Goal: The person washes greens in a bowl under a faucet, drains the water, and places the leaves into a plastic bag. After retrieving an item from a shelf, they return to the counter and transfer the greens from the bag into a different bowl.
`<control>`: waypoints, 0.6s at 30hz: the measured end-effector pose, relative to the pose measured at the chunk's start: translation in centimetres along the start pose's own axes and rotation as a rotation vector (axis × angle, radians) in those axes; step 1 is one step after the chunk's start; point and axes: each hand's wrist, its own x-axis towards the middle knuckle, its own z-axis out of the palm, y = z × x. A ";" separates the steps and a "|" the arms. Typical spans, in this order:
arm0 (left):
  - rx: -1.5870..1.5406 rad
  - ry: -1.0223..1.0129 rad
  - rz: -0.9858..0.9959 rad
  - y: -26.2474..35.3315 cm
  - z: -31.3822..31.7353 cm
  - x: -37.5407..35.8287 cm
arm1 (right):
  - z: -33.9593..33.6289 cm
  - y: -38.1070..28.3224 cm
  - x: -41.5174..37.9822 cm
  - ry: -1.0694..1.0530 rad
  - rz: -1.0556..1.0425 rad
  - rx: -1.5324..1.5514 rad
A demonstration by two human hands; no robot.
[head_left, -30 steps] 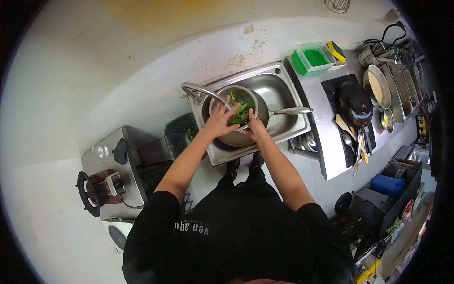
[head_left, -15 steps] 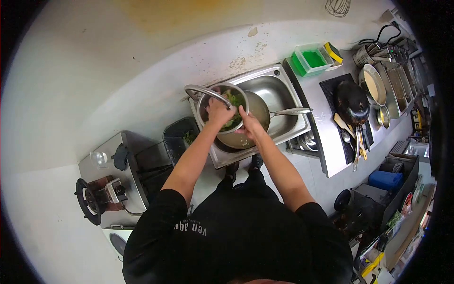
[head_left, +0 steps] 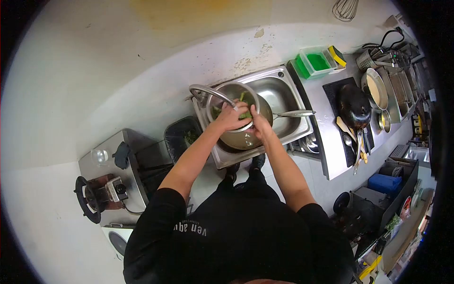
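A round steel bowl (head_left: 232, 86) is tilted towards me over the left sink basin, with leafy greens (head_left: 242, 98) inside. My left hand (head_left: 232, 117) is closed over the greens at the near rim, its fingers curled and partly hidden. Gripping the bowl's right side is my right hand (head_left: 260, 127), thumb up along the rim. Under the bowl sits a wide pan (head_left: 266, 110) with cloudy liquid, its handle pointing right; drips fall into it below the rim. The curved faucet (head_left: 208, 88) arches over the bowl, its spout close to my left hand.
Right of the sink (head_left: 302, 102), a counter holds a green-filled tub (head_left: 314, 64), a yellow sponge (head_left: 337, 55), an upturned black wok (head_left: 354, 106) and utensils. A black bin (head_left: 177, 130) with green scraps stands left of the sink. A gas burner (head_left: 92, 199) is farther left.
The bowl has tipped towards me and shifted slightly right. My left hand has moved from inside the bowl to its near rim, over the greens. Drips show below.
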 end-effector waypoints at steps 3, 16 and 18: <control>0.103 0.067 -0.065 -1.0 0.7 0.9 | 0.4 -0.2 0.0 0.055 -0.036 -0.025; 0.147 0.298 -0.588 1.4 1.2 1.1 | 0.8 -0.4 -1.6 0.101 -0.119 -0.012; 0.070 0.095 -0.594 1.4 1.2 0.6 | 1.2 -0.2 -2.2 0.125 -0.127 0.002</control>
